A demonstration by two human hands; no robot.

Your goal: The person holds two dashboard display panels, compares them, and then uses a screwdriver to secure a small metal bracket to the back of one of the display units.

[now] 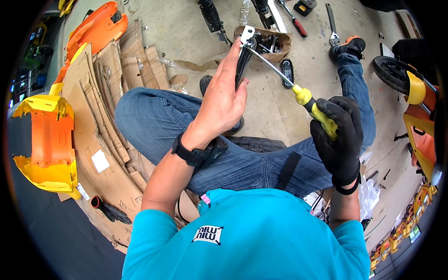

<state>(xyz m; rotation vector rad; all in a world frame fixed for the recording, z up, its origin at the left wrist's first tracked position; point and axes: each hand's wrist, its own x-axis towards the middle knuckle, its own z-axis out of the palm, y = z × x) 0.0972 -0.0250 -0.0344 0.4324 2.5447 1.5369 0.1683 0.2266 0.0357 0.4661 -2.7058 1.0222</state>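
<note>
My bare left hand (220, 101) is closed around a slim black part (242, 63) held upright above the floor. A silver metal bracket (247, 34) with a slot sits at that part's far end. In my right hand (339, 140), which wears a black glove, is a screwdriver (304, 95) with a yellow and black handle. Its shaft slants up to the left, and the tip meets the part just below the bracket. Whether it sits in a screw is too small to tell.
Beyond my hands stands a cardboard box (287, 45) of metal hardware, beside a black device with a display (286, 73). A red-handled ratchet (298, 27) and an adjustable wrench (332, 25) lie farther off. Cardboard sheets (84, 126) and orange-yellow panels (51, 140) are left, a wheel (391, 74) right.
</note>
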